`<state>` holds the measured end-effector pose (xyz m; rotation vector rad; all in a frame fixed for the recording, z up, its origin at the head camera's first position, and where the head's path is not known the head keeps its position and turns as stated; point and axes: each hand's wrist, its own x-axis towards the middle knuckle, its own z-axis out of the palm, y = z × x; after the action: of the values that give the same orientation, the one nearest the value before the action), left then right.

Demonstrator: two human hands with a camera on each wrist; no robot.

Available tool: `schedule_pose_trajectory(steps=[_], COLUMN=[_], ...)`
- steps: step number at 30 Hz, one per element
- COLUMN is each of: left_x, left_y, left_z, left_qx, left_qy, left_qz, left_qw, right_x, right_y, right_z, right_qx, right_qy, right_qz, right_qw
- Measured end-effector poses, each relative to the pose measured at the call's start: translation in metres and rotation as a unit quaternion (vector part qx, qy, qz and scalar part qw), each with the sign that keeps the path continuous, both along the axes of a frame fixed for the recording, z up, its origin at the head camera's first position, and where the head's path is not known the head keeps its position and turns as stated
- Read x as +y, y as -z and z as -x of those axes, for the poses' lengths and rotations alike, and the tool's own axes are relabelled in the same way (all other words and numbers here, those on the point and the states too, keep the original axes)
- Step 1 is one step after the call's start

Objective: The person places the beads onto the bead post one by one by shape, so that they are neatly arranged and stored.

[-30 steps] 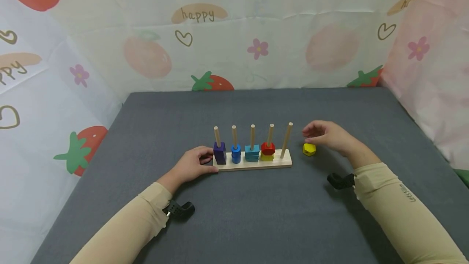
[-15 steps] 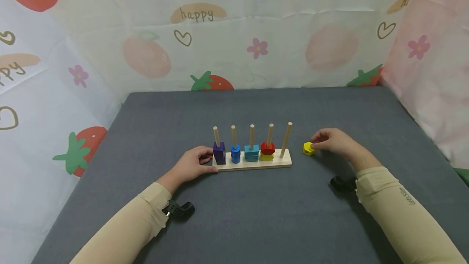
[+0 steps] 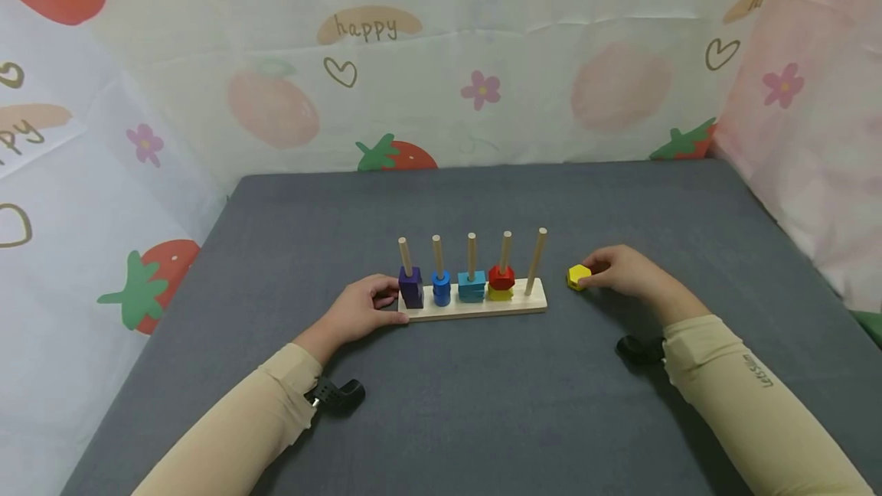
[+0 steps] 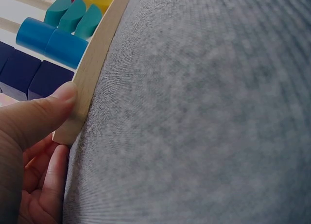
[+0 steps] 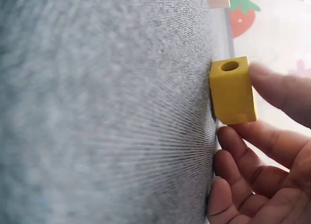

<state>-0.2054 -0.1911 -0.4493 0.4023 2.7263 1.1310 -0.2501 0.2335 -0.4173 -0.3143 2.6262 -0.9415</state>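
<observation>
A light wooden peg board [image 3: 475, 311] with several upright pegs stands mid-table. Its left end is in the grip of my left hand [image 3: 358, 308], the thumb [image 4: 60, 97] on the front edge. Along it sit purple square blocks [image 3: 411, 289], blue round blocks [image 3: 442, 289], teal blocks [image 3: 472, 288], and a red block [image 3: 501, 277] over yellow [image 3: 500, 294]. The rightmost peg [image 3: 536, 262] is bare. Right of the board, my right hand [image 3: 627, 274] pinches a yellow hexagonal block [image 5: 233, 95] between thumb and index finger, low at the cloth. The block's hole shows on one face.
A dark grey cloth [image 3: 468, 404] covers the table. Strawberry-print fabric [image 3: 537, 98] hangs behind it and along both sides. Black wrist mounts [image 3: 338, 396] stick out from both sleeves near the tabletop.
My right hand has come down from above the yellow hexagonal block and taken hold of its right side. The block has turned slightly. My left hand stays on the peg board.
</observation>
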Motion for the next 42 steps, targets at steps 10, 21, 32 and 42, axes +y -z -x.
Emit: schedule_pose_trajectory(steps=[10, 21, 32, 42], left_x=[-0.001, -0.001, 0.0, -0.001], left_y=[0.001, 0.001, 0.001, 0.002], left_z=[0.001, 0.001, 0.002, 0.002], left_qx=[0.001, 0.0, -0.003, 0.004], left_qy=[-0.001, 0.001, -0.002, 0.005], left_qz=[0.003, 0.003, -0.002, 0.002], left_qw=[1.0, 1.0, 1.0, 1.0], right_x=[-0.003, -0.005, -0.005, -0.017], right_y=[0.001, -0.002, -0.011, -0.067], right_z=[-0.002, -0.004, -0.004, 0.001], right_qx=[0.028, 0.021, 0.019, 0.078], right_qy=[-0.031, -0.002, -0.013, 0.011], right_qz=[0.008, 0.042, 0.032, 0.071], right_qw=[0.9991, 0.9989, 0.9992, 0.9944])
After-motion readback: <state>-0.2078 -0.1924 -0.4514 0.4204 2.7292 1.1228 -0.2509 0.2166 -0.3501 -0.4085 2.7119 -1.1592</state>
